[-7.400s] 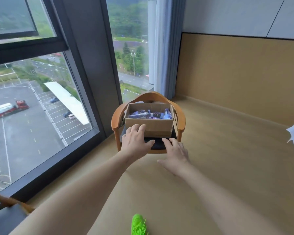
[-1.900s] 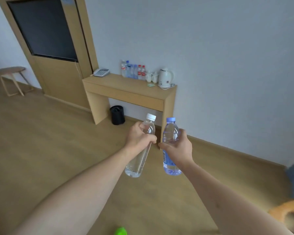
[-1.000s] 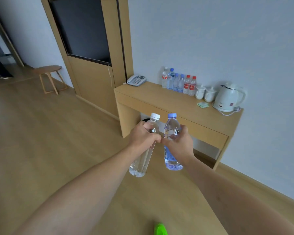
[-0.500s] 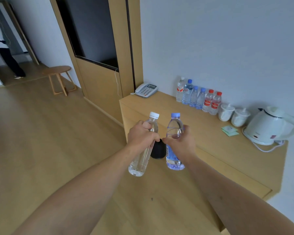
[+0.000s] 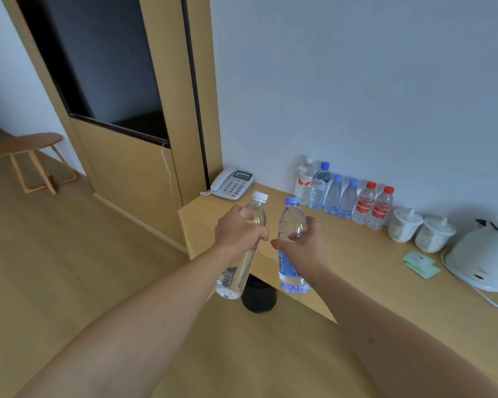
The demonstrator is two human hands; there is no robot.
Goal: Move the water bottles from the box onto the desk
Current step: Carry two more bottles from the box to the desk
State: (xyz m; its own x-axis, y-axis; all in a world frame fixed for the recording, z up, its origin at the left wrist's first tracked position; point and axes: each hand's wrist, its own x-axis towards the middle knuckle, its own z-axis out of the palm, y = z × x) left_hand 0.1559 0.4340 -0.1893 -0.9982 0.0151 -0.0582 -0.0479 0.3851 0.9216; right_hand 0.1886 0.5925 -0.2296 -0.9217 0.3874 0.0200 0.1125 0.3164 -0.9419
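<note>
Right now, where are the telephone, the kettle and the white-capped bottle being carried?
telephone (image 5: 233,185): head view, on its keypad.
kettle (image 5: 483,257): head view, on its white body.
white-capped bottle (image 5: 260,197): head view, on its cap, above the left hand (image 5: 237,229).

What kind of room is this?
Probably a hotel room. On the wooden desk stand a telephone, a white kettle, lidded cups and a row of water bottles by the wall.
</note>
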